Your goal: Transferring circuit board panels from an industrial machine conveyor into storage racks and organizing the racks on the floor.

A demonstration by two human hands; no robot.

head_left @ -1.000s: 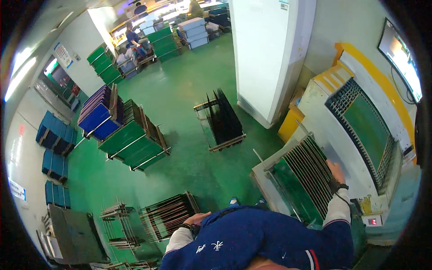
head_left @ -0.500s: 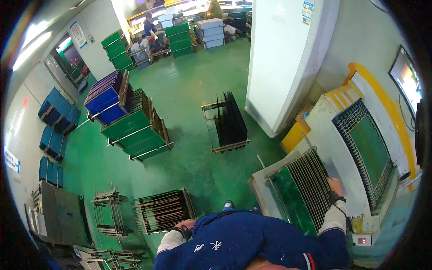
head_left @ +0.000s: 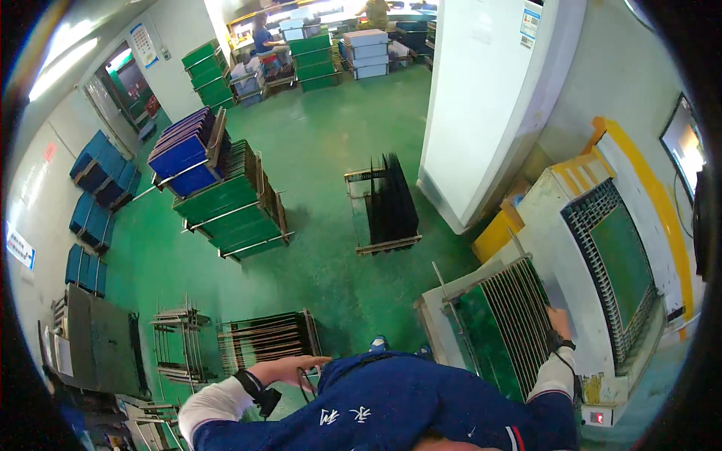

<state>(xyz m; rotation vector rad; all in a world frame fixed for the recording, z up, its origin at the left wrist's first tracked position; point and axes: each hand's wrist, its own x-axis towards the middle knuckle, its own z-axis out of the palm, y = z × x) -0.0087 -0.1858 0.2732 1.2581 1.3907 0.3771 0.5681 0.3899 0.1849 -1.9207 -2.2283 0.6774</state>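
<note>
The left hand [head_left: 289, 369] has turned inward, fingers straight, beside the blue jacket [head_left: 406, 398]; only the right hand [head_left: 558, 323] stays at the near right rack [head_left: 517, 317], its grip unclear.

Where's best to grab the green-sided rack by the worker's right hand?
Probably the thin metal rod on the rack, coming from the left: it runs along that side and looks slim enough to close around. The right hand is at the opposite edge.
</note>
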